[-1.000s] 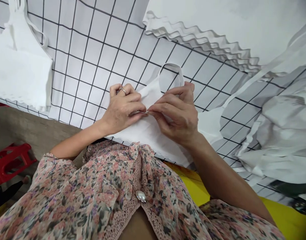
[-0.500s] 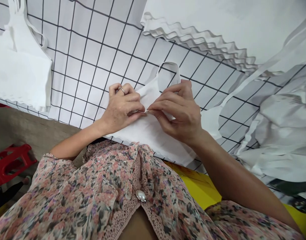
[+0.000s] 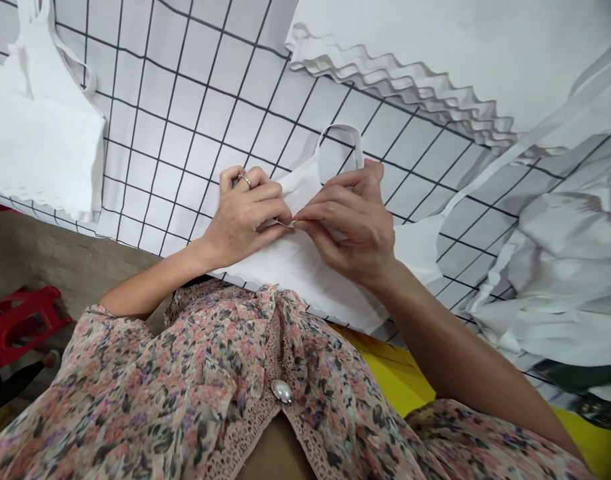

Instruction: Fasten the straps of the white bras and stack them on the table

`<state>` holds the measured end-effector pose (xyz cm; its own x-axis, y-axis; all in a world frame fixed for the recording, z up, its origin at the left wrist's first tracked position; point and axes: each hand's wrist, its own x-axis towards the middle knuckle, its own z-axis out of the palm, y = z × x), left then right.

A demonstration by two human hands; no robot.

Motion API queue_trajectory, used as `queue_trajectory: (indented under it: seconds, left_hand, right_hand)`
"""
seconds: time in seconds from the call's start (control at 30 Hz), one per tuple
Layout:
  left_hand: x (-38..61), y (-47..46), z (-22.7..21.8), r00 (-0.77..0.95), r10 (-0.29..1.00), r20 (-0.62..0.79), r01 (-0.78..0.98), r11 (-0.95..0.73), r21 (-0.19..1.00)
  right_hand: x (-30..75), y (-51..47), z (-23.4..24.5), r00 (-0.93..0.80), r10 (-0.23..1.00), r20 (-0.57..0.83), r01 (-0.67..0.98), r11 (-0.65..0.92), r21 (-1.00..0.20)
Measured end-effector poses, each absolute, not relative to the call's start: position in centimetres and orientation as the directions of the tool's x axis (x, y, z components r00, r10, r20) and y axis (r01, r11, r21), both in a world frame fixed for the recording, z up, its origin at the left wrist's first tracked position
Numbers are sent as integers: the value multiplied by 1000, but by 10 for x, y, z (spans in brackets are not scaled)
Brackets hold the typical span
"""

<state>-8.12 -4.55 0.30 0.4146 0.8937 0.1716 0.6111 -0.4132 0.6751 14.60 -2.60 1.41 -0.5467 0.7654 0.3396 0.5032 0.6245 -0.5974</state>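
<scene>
Head view: left hand (image 3: 242,223) and right hand (image 3: 348,223) together, pinching a white camisole (image 3: 295,267), strap (image 3: 342,137) pointing away.

White fabric (image 3: 570,267) lies on a grid mat (image 3: 195,93), a probable red stool (image 3: 20,320) below.

A thin silver sliver (image 3: 286,224) between the left hand (image 3: 242,223) and right hand (image 3: 348,223) is too small to name. Both hands hide part of the white fabric panel (image 3: 298,267), and a crumpled white cloth pile (image 3: 560,280) right of the right hand runs off the edge.
</scene>
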Motion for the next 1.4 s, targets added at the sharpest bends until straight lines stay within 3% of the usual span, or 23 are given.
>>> queue_trajectory:
  seconds: [0.07, 0.2, 0.47, 0.63, 1.03, 1.27, 1.4]
  left_hand:
    - [-81, -45, 4, 426, 897, 121, 629, -390, 672]
    - [-81, -44, 5, 433, 900, 54, 650, -353, 673]
    - [-82, -44, 2, 422, 887, 189, 596, -428, 680]
    - [-82, -44, 4, 440, 894, 88, 642, -381, 665]
    - [-82, -44, 1, 458, 885, 80, 625, -385, 679]
    - [-84, -42, -2, 440, 889, 131, 555, -384, 738]
    - [-83, -42, 0, 433, 897, 93, 572, -353, 741]
  right_hand:
    - [146, -26, 12, -538, 753, 379, 490, 646, -586]
    - [148, -27, 10, -559, 771, 305, 557, 621, -551]
    - [148, -27, 12, -514, 784, 347, 500, 603, -622]
    - [145, -28, 12, -500, 765, 406, 453, 631, -629]
    - [147, -27, 7, -493, 753, 435, 430, 646, -630]
    - [147, -29, 14, -516, 805, 295, 556, 576, -599]
    - [146, -29, 15, -503, 793, 343, 516, 594, -617]
